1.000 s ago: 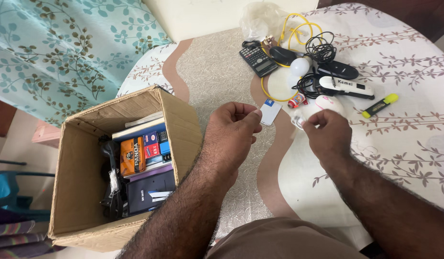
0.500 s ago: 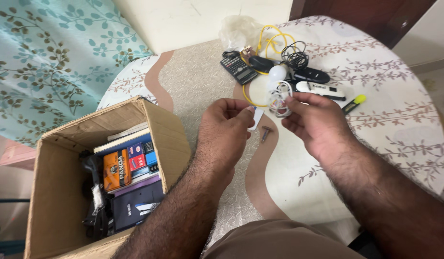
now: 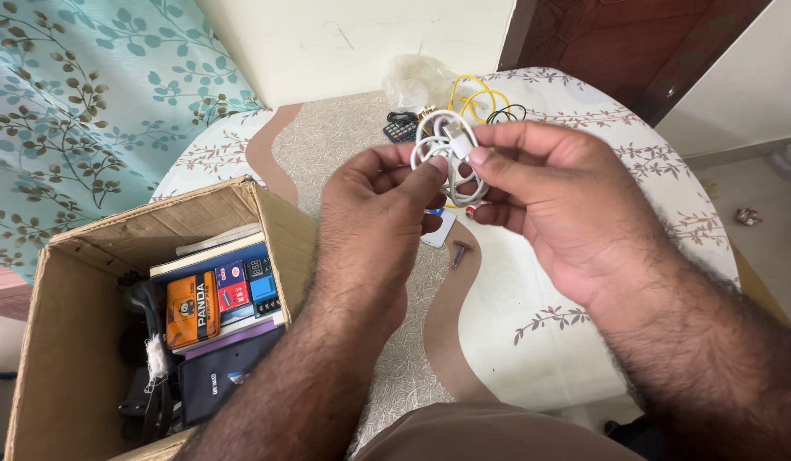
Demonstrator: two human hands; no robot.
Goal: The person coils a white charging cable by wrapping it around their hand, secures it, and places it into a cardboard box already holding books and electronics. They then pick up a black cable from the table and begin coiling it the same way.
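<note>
Your left hand and right hand both pinch one coiled white cable, held above the round table, far of centre. The coil faces you and has no clear long axis; both hands are equally close. One cardboard box sits near left, one screw beneath the coil.

Calculator on the bench half hidden behind the left hand, yellow wire partly covered by both hands, cardboard box cut off at the lower edge, small card mostly concealed beneath the fingers.
</note>
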